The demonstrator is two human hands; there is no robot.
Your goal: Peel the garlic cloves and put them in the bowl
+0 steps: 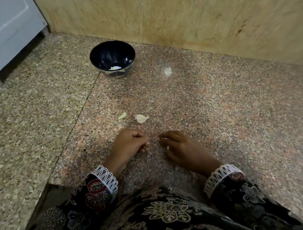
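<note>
Head view showed the left hand (pixel 131 141) and right hand (pixel 181 146) pinching one small garlic clove (pixel 154 137) between fingertips near the counter's (pixel 215 98) front edge. Light, papery, probably slippery; best gripped at its ends. Bowl (pixel 112 57) sat toward the back edge.

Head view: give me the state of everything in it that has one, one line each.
bowl: upright on the counter near the wall, a few pale pieces at its bottom.
left hand: fingers pinched on something small and pinkish, too blurred to name.
right hand: fingertips meet the left's at that same piece.
larger garlic piece: loose on the counter, untouched.
smaller garlic piece: loose to its left, apart from it.
</note>
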